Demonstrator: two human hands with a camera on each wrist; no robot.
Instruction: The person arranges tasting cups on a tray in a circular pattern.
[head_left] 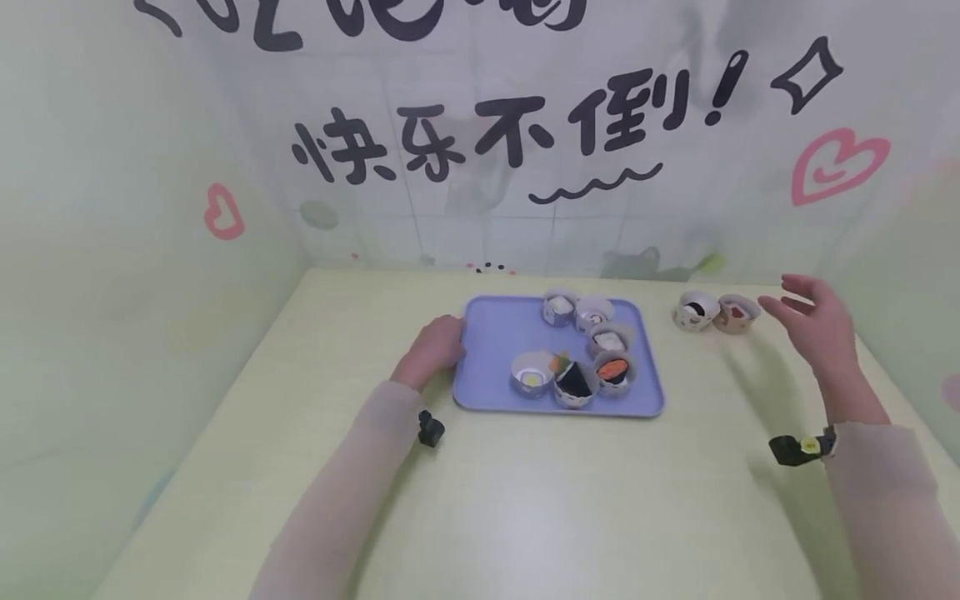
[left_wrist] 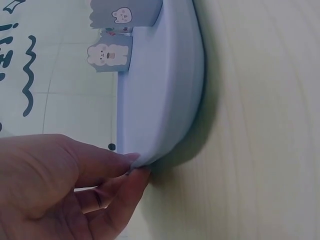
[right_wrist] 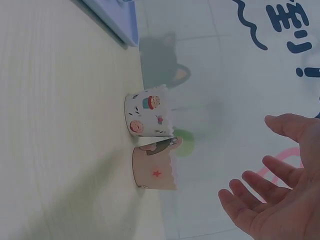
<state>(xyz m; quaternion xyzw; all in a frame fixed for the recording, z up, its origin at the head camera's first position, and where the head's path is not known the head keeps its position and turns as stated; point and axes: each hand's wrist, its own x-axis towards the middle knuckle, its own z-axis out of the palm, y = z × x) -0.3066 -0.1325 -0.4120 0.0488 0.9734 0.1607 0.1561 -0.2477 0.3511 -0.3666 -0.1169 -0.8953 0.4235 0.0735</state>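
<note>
My left hand [head_left: 437, 348] pinches the left rim of a light-blue tray [head_left: 487, 354]. In the left wrist view, the thumb and fingers meet at the rim of its corner. Several paper baking cups stand on the tray, among them one with an orange-topped piece [head_left: 612, 372] and one with a black wedge [head_left: 574, 382]. My right hand [head_left: 822, 329] is raised with fingers spread, holding nothing. Nearest to it is a tan paper cup [right_wrist: 155, 170] with a red star. Against that cup stands a white paper cup [right_wrist: 146, 115] printed with cupcakes.
The pale wooden table [head_left: 525, 500] ends at a back wall printed with black characters [head_left: 510, 129]. Light side walls [head_left: 112, 292] flank it on the left and right. The two loose cups stand near the back edge, right of the tray.
</note>
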